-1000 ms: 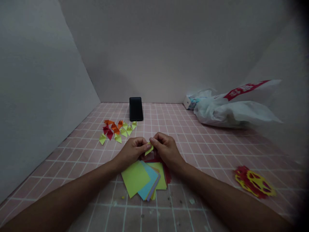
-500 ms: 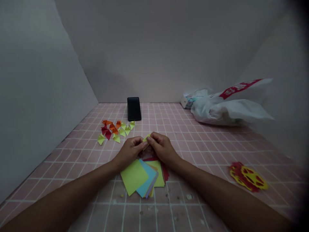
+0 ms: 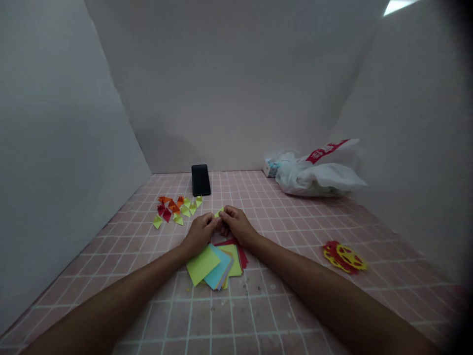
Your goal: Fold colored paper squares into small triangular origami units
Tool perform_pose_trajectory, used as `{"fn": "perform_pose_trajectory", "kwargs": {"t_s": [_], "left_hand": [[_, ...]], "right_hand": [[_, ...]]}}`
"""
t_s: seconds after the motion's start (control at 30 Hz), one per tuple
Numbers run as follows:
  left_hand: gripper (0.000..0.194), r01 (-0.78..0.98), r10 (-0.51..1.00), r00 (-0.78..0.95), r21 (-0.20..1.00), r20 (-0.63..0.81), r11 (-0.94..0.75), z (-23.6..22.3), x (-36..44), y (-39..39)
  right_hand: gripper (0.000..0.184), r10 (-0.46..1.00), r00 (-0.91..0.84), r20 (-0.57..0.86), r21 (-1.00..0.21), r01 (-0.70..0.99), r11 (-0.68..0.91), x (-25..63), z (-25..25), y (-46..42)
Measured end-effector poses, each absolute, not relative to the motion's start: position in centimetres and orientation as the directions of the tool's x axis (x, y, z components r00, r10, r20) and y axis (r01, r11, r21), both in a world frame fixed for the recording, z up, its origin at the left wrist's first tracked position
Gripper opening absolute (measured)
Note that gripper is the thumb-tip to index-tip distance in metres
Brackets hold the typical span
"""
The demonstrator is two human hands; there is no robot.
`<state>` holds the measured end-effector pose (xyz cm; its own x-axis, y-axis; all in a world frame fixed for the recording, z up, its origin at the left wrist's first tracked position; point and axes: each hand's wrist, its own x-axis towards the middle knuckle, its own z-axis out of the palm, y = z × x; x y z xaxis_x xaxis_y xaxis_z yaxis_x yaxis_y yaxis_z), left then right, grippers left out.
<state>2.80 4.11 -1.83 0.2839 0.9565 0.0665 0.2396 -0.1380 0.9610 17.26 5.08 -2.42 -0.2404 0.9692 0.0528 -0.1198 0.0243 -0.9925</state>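
Between my two hands is a small piece of folded yellow paper [image 3: 219, 212], mostly covered by the fingers. My left hand [image 3: 201, 231] pinches its left side, thumb and fingers closed. Closed on the right side of the same paper is my right hand [image 3: 236, 224]. Just below the hands lies a fanned stack of square paper sheets [image 3: 203, 265] in yellow, blue, purple, orange and red. Several small folded paper pieces [image 3: 174, 209] in yellow, orange and red sit beyond my left hand.
A black phone [image 3: 200, 180] leans upright near the back wall. At the back right, a white plastic bag [image 3: 314, 177] lies beside a small box [image 3: 269, 168]. Red and yellow cut-out shapes [image 3: 345, 257] lie to the right. The pink tiled surface [image 3: 281, 222] has walls around it.
The camera view has shifted, so everything on the surface appears smaller and the bag and cut-outs sit further left. Both hands still hold the yellow paper in nearly the same place.
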Motion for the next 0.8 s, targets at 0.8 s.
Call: {"fn": "perform_pose_trajectory", "kwargs": {"t_s": [0.8], "left_hand": [[0.023,0.288,0.912,0.385,0.921,0.14,-0.263,1.6,2.5,-1.8]], "right_hand": [[0.023,0.961,-0.219,0.169,-0.968,0.146,0.204,17.9,1.3,-1.9]]}}
